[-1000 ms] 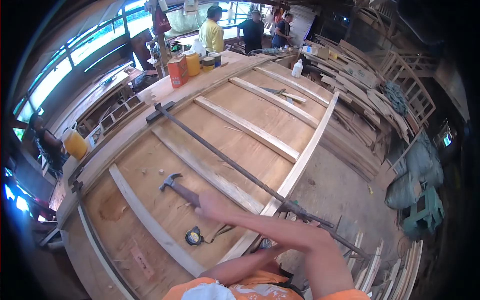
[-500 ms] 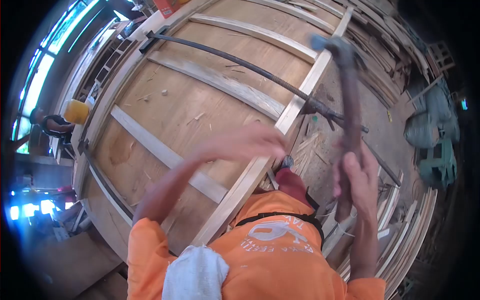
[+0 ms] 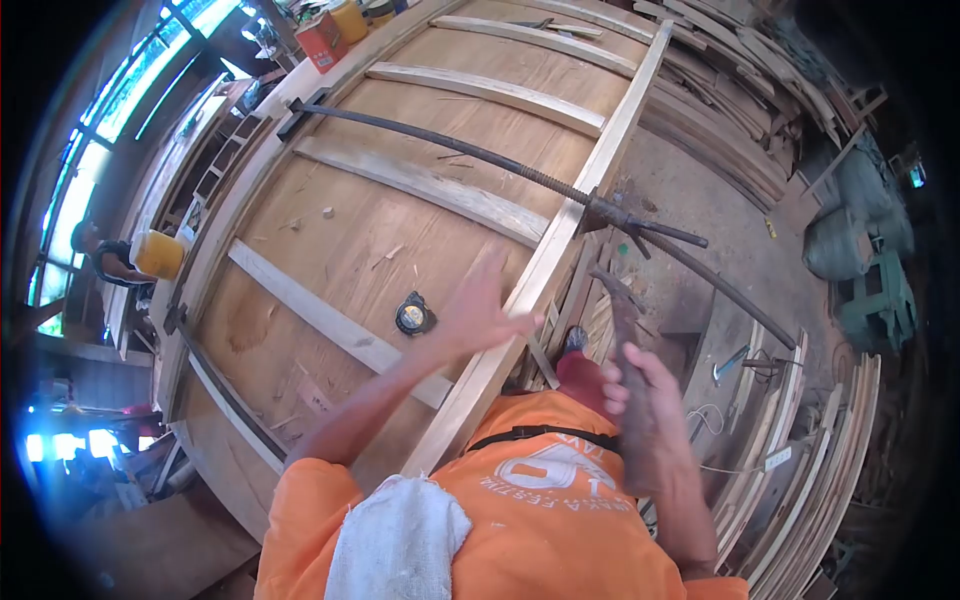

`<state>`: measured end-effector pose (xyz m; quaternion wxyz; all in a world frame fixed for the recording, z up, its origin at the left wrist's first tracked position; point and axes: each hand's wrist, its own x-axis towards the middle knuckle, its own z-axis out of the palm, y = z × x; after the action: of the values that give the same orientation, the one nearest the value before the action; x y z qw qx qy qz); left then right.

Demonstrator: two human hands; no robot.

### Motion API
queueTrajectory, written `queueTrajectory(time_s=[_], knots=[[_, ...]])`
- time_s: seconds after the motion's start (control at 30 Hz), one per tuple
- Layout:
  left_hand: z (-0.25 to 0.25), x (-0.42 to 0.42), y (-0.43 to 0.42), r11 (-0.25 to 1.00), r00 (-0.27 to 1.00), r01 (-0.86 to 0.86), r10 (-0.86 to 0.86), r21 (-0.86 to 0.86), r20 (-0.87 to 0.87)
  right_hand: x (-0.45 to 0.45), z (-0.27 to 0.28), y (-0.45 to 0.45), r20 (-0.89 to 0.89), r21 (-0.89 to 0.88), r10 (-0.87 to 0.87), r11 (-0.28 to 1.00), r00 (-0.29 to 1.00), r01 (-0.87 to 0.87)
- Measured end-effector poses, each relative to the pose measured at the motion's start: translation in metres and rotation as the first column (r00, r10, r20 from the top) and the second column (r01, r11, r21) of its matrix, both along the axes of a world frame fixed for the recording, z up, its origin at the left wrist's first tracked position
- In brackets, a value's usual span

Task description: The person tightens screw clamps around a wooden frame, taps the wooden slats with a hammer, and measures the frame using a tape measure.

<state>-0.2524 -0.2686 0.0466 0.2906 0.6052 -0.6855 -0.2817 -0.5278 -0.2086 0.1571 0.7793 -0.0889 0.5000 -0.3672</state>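
My right hand [image 3: 645, 385] is wrapped round the handle of the hammer [image 3: 628, 330], which stands out to the right of the wooden frame, its head near the clamp's end. My left hand [image 3: 482, 310] holds nothing, its fingers apart, over the frame's near rail [image 3: 560, 245]. A round tape measure [image 3: 413, 314] lies on the plywood panel [image 3: 350, 235], left of that hand. The long metal bar clamp [image 3: 450, 153] crosses the frame above both hands. Pale wooden slats [image 3: 425, 190] run across the panel.
A red box [image 3: 321, 42] and yellow containers stand along the far edge. At the left is a person [image 3: 112, 262] beside a yellow container [image 3: 158, 255]. Wood strips [image 3: 840, 470] are stacked at the lower right, boards [image 3: 730, 75] at the upper right, near green plastic furniture [image 3: 878, 310].
The hammer has gone from over the panel to the right side, first raised high, now lower. My left hand has come over the near rail. The view has tilted down.
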Motion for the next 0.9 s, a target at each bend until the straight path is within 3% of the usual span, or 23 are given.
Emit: queueTrajectory(time_s=[0.03,0.1,0.2,0.27,0.3,0.37,0.4,0.47,0.5,0.73,0.8,0.83,0.9], knots=[[-0.009,-0.006,0.004,1.000,1.000,-0.003,0.003,-0.003,0.002,0.014,-0.008,0.002,-0.005,-0.026,-0.003,1.000,1.000,0.003],[-0.029,-0.005,0.007,0.983,0.996,0.085,-0.079,0.161,-0.042,0.034,-0.023,0.000,0.003,-0.058,-0.001,0.998,1.000,0.001],[-0.036,-0.013,0.019,0.998,0.990,0.057,-0.052,0.038,-0.130,0.044,-0.030,0.003,-0.025,-0.110,0.048,0.993,0.999,-0.050],[-0.030,-0.015,0.021,0.998,0.996,0.055,-0.053,0.033,-0.068,0.049,-0.034,0.003,0.017,-0.151,-0.128,0.980,0.992,0.129],[-0.026,-0.015,0.023,0.998,0.998,0.058,-0.058,0.032,0.001,0.050,-0.037,0.002,0.013,-0.149,-0.114,0.982,0.993,0.115],[-0.034,-0.011,0.023,0.998,0.998,0.059,-0.059,0.015,-0.016,0.053,-0.042,0.000,-0.027,-0.235,-0.384,0.900,0.923,0.368],[-0.038,-0.010,0.024,0.997,0.997,0.076,-0.076,-0.009,-0.029,0.059,-0.041,0.002,-0.030,-0.230,-0.381,0.902,0.924,0.365],[-0.040,-0.011,0.024,0.998,0.997,0.070,-0.070,0.004,-0.015,0.076,-0.031,0.007,-0.057,-0.244,-0.202,0.953,0.978,0.182],[-0.040,-0.012,0.023,0.998,0.998,0.066,-0.066,0.010,0.002,0.078,-0.023,0.004,-0.069,-0.202,0.095,0.973,0.993,-0.107],[-0.026,-0.014,0.027,1.000,0.999,0.026,-0.026,-0.013,0.035,0.036,0.012,-0.018,-0.045,-0.068,-0.012,0.998,0.999,0.009],[-0.021,-0.015,0.032,0.992,0.999,-0.034,0.037,0.121,-0.022,0.007,0.041,-0.011,-0.209,-0.064,0.123,0.988,0.970,-0.139],[-0.030,-0.015,0.032,0.996,0.998,-0.038,0.041,0.076,-0.044,0.001,0.063,-0.009,-0.328,-0.071,0.174,0.976,0.928,-0.208],[-0.042,-0.016,0.032,1.000,0.999,-0.028,0.028,0.011,-0.036,-0.022,0.086,-0.004,-0.351,-0.202,0.286,0.906,0.892,-0.371]])
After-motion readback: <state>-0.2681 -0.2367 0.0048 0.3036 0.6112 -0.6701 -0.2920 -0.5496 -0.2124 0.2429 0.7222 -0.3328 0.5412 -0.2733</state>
